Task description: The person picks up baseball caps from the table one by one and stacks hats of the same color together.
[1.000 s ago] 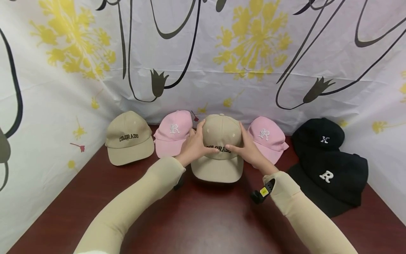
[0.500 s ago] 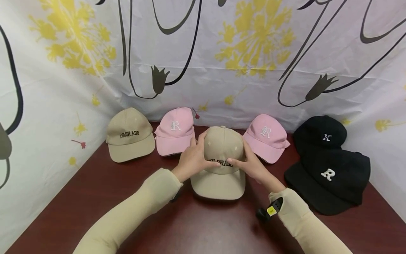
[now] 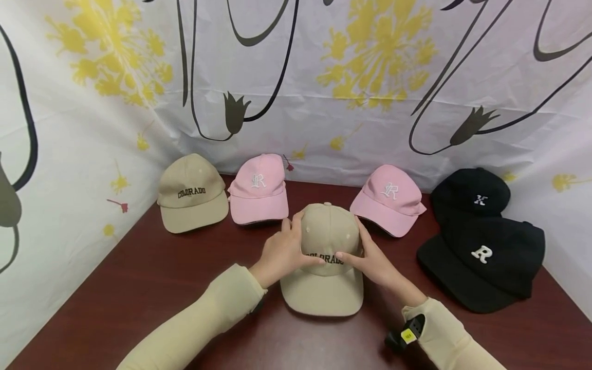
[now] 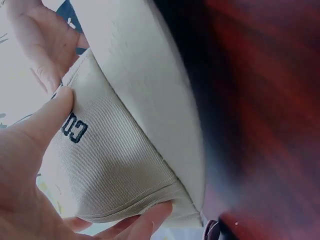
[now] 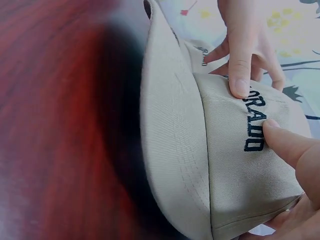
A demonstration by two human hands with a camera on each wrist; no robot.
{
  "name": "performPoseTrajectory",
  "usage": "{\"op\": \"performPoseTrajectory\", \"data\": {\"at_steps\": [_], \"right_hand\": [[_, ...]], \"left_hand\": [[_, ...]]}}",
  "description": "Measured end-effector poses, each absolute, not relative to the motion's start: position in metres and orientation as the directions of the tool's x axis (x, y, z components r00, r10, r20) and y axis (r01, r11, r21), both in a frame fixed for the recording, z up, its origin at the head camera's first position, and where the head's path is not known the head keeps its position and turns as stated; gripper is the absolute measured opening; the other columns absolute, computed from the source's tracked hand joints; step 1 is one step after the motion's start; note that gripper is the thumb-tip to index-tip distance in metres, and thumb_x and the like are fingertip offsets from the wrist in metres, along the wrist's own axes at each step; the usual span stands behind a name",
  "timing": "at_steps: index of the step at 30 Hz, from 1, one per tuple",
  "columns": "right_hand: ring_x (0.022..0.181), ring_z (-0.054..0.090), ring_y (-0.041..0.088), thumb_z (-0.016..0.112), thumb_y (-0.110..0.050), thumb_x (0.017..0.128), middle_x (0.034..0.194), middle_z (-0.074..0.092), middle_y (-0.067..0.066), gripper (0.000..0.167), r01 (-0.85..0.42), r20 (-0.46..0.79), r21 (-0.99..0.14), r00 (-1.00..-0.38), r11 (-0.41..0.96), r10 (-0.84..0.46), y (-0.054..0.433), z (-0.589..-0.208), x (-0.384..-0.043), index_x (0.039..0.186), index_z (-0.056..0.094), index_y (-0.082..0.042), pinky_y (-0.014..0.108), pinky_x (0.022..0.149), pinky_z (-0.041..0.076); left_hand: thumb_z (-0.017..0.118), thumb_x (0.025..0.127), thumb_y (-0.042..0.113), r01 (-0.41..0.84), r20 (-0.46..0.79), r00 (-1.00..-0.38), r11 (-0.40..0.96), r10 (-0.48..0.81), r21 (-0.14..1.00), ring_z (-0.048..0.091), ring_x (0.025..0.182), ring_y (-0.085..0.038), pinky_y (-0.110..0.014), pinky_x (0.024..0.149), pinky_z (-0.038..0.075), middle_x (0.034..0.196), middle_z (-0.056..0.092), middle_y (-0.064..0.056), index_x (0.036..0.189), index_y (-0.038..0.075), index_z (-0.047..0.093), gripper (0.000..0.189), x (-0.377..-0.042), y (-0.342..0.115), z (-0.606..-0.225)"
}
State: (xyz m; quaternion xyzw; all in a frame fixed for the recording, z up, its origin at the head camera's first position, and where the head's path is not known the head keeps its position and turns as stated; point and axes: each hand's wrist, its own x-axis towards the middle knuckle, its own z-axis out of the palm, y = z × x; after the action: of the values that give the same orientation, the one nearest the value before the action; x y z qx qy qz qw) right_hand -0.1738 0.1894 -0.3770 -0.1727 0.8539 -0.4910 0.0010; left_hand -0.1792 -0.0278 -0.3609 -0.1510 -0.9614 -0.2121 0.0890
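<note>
A beige baseball cap lettered COLORADO is held between both hands in the middle of the head view, its brim toward me. My left hand grips the crown's left side, thumb on the front lettering and fingers round the side. Opposite it, my right hand grips the right side in the same way, its thumb also on the lettering. In the left wrist view the left thumb lies by the first letters. The right wrist view shows both thumbs on the front panel of the cap, the brim close over the tabletop.
Behind stand a second beige COLORADO cap and two pink caps, one left and one right. Two black caps overlap at the right, marked K and R. A patterned cloth borders the dark red table.
Both hands have brought the beige cap toward me, away from the row between the two pink caps. The other caps keep their places.
</note>
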Motion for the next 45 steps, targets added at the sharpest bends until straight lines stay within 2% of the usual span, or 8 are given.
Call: {"op": "performPoseTrajectory", "data": {"at_steps": [10,14,17,19,24,28,36,45], "right_hand": [[0.128,0.026,0.035,0.070,-0.027,0.082,0.148,0.016,0.019,0.097,-0.292,0.177,-0.802,-0.950,0.521,-0.259,0.189,-0.387,-0.164,0.148,0.000,-0.013,0.053,0.094,0.031],[0.104,0.045,0.031,0.070,-0.027,0.082,0.144,0.025,0.020,0.097,-0.307,0.197,-0.765,-0.949,0.567,-0.247,0.190,-0.390,-0.163,0.148,0.002,-0.013,0.043,0.079,0.042],[0.088,0.049,0.028,0.072,-0.026,0.081,0.140,0.031,0.021,0.097,-0.317,0.209,-0.751,-0.946,0.580,-0.248,0.191,-0.391,-0.163,0.148,0.003,-0.012,0.036,0.070,0.043],[0.086,0.050,0.027,0.072,-0.026,0.080,0.138,0.033,0.021,0.097,-0.327,0.216,-0.748,-0.943,0.578,-0.253,0.191,-0.391,-0.164,0.148,0.005,-0.011,0.034,0.068,0.043],[0.104,0.051,0.035,0.071,-0.023,0.081,0.137,0.034,0.024,0.094,-0.344,0.228,-0.773,-0.935,0.532,-0.273,0.195,-0.386,-0.165,0.147,0.006,-0.007,0.041,0.077,0.045],[0.123,0.036,0.042,0.068,-0.019,0.084,0.140,0.029,0.027,0.090,-0.330,0.218,-0.810,-0.937,0.485,-0.275,0.200,-0.380,-0.170,0.147,0.005,-0.004,0.053,0.092,0.035],[0.127,0.025,0.046,0.064,-0.016,0.087,0.143,0.020,0.029,0.087,-0.302,0.196,-0.815,-0.947,0.494,-0.255,0.199,-0.363,-0.183,0.147,0.002,-0.006,0.057,0.099,0.024],[0.131,0.021,0.042,0.063,-0.020,0.088,0.145,0.018,0.028,0.086,-0.349,0.222,-0.798,-0.928,0.492,-0.299,0.185,-0.348,-0.200,0.147,0.003,-0.007,0.053,0.102,0.021]], "left_hand": [[0.077,0.056,0.061,0.356,0.230,-0.930,0.857,0.287,0.373,0.053,0.057,-0.024,-0.034,0.051,0.044,0.105,0.048,-0.015,0.141,0.009,0.022,0.114,-0.174,-0.028,-0.366],[0.078,0.056,0.061,0.358,0.226,-0.930,0.854,0.290,0.377,0.053,0.057,-0.025,-0.035,0.052,0.045,0.105,0.048,-0.016,0.141,0.008,0.022,0.115,-0.174,-0.029,-0.366],[0.077,0.056,0.062,0.354,0.216,-0.932,0.855,0.291,0.379,0.054,0.057,-0.025,-0.035,0.051,0.045,0.106,0.048,-0.016,0.142,0.008,0.021,0.115,-0.174,-0.030,-0.366],[0.076,0.057,0.062,0.349,0.208,-0.935,0.857,0.289,0.379,0.054,0.057,-0.026,-0.034,0.052,0.045,0.107,0.048,-0.016,0.142,0.009,0.020,0.116,-0.174,-0.031,-0.366],[0.076,0.060,0.060,0.339,0.178,-0.940,0.849,0.290,0.406,0.056,0.061,-0.027,-0.036,0.055,0.046,0.106,0.047,-0.015,0.143,0.010,0.019,0.112,-0.171,-0.035,-0.364],[0.075,0.063,0.058,0.331,0.166,-0.944,0.838,0.286,0.434,0.059,0.069,-0.029,-0.038,0.059,0.047,0.108,0.047,-0.017,0.140,0.008,0.023,0.106,-0.171,-0.040,-0.362],[0.069,0.069,0.061,0.310,0.151,-0.951,0.829,0.270,0.466,0.056,0.098,-0.031,-0.041,0.071,0.048,0.123,0.044,-0.018,0.139,0.005,0.026,0.100,-0.181,-0.049,-0.353],[0.062,0.074,0.063,0.298,0.145,-0.955,0.836,0.260,0.461,0.053,0.098,-0.029,-0.041,0.073,0.047,0.118,0.044,-0.016,0.138,0.004,0.027,0.095,-0.190,-0.063,-0.339]]}}
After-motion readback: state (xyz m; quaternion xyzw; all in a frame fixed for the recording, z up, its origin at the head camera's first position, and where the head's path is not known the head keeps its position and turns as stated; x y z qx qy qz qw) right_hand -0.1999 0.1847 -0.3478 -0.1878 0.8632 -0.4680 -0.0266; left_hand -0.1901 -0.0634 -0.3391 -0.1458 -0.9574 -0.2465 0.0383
